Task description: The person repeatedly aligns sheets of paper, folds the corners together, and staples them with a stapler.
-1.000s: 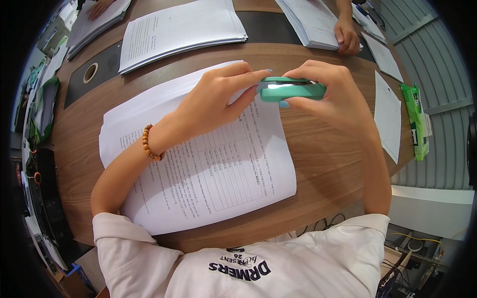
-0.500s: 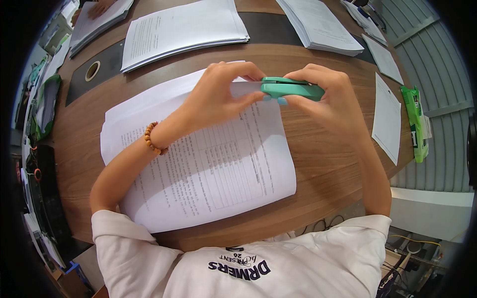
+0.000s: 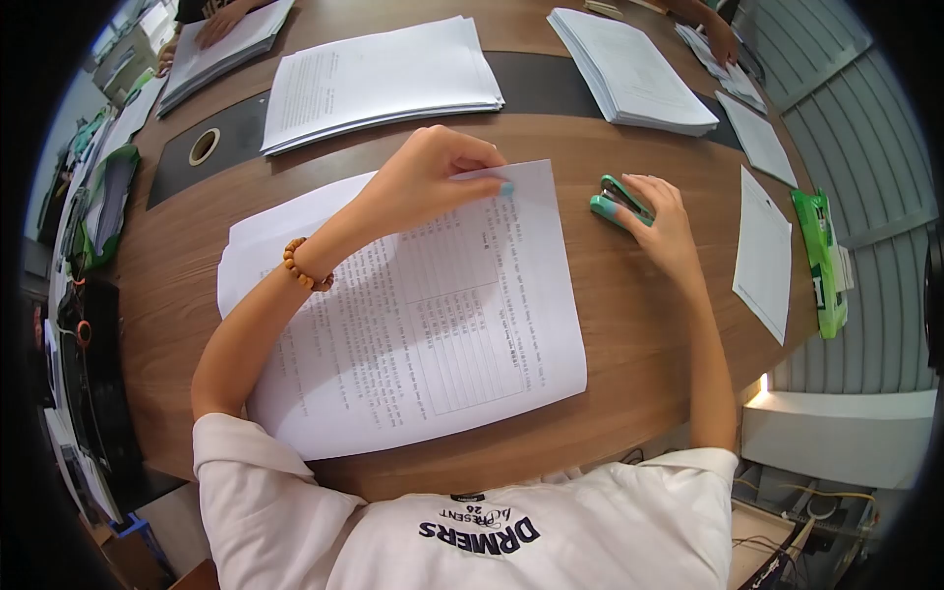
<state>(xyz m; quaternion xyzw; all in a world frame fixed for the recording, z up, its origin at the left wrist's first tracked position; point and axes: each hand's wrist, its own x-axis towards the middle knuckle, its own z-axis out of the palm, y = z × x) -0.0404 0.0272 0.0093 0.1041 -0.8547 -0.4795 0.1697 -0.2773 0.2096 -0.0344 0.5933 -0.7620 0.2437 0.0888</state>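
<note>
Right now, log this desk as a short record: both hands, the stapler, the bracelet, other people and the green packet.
Left hand: pinching the far edge of the printed sheets
Right hand: holding the green stapler
Stapler position: right of the sheets, apart from them
Bracelet: beaded, on the left wrist
Other people: one hand on the far-left paper stack
Green packet: at the desk's right edge

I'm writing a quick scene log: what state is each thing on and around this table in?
Left hand: closed on the upper edge of the printed sheets.
Right hand: closed around the stapler.
Stapler: held, clear of the printed sheets.
Printed sheets: edges uneven, top edge gripped; whether stapled, cannot tell.
Middle paper stack: lying flat.
Tape roll: lying on its side.
Green packet: lying flat; whether sealed, cannot tell.
</note>
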